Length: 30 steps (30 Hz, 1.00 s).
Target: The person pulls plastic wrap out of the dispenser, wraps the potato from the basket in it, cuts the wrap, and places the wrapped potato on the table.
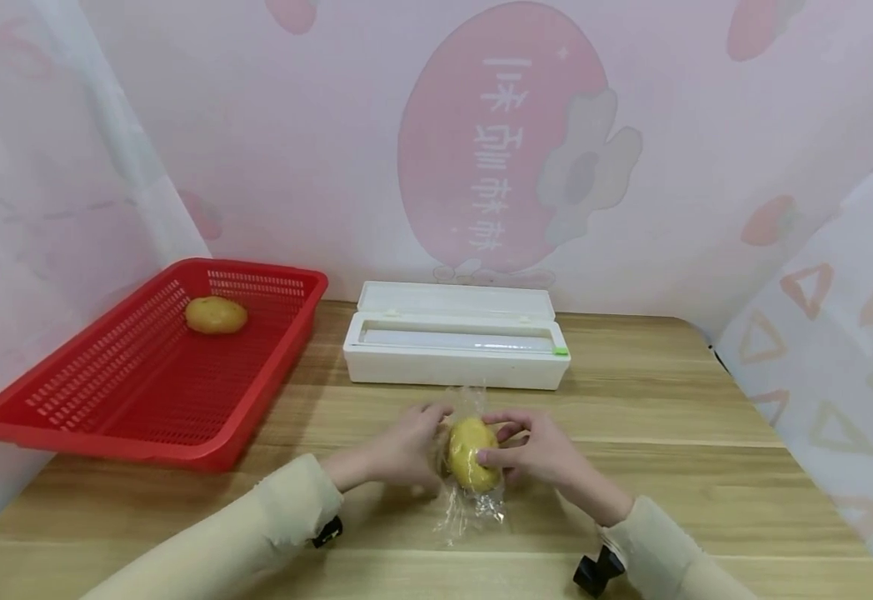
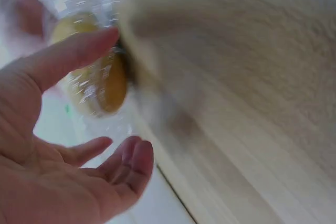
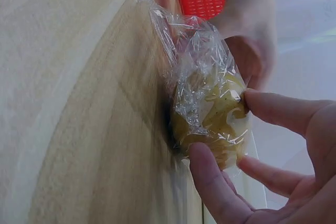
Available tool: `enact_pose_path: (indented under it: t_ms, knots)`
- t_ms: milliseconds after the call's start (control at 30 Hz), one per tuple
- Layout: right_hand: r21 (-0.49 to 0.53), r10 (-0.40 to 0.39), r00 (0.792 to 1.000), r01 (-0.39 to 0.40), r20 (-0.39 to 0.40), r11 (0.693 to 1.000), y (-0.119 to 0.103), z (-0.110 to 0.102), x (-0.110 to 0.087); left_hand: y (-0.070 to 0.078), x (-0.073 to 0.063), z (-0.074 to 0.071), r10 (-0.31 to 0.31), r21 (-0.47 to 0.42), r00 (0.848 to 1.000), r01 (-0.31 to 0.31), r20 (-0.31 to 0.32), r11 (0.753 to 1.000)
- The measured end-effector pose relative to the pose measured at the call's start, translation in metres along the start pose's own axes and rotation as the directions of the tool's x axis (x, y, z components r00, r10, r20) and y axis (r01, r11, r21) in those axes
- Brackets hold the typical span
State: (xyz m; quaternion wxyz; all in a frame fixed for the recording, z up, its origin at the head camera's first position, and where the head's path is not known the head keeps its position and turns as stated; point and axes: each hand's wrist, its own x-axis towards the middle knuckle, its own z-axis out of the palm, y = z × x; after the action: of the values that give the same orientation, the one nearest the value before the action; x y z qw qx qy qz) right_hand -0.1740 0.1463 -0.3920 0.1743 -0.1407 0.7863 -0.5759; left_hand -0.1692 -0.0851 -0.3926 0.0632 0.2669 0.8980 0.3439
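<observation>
A yellow potato, wrapped in clear cling film, is on the wooden table in front of me. Loose film sticks out at its near and far ends. My right hand holds the potato from the right, its thumb and fingertips on the wrapped surface, as the right wrist view shows. On the other side is my left hand, fingers loosely bent and the thumb extended beside the potato. In the left wrist view the left palm holds nothing; whether the thumb touches the film I cannot tell.
Behind the hands stands a white cling film box with its lid raised and a roll inside. To the left, a red plastic basket holds another potato. A printed cloth wall borders the wooden table at the back.
</observation>
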Motion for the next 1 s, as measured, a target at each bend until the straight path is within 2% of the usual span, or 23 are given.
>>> enact_pose_path:
  t_ms: [100,233,433,667,833,1000]
  knots:
    - [-0.011,0.017,1.0,-0.017,-0.026,1.0,-0.001,0.003,0.0,0.004,-0.005,-0.007,-0.045,-0.118,0.998,0.04,-0.046,0.992]
    - [-0.012,0.033,0.998,-0.034,-0.053,0.999,-0.004,0.006,0.001,0.011,-0.009,-0.009,-0.08,-0.261,0.991,0.049,-0.109,0.964]
    - [0.011,0.039,0.998,-0.039,-0.052,0.999,-0.004,0.007,0.0,0.015,-0.01,-0.002,-0.165,-0.314,0.979,0.122,-0.115,0.942]
    - [0.009,0.048,0.998,-0.048,-0.036,0.999,-0.003,0.009,0.004,0.013,-0.006,0.003,-0.233,-0.35,0.97,0.193,-0.075,0.917]
    - [0.018,0.078,0.997,-0.078,-0.015,0.997,-0.003,0.009,0.009,0.012,-0.004,0.004,-0.291,-0.422,0.955,0.24,-0.06,0.874]
    - [0.034,0.096,0.995,-0.095,0.001,0.995,-0.001,0.009,0.011,0.018,-0.006,0.003,-0.348,-0.437,0.934,0.279,-0.085,0.855]
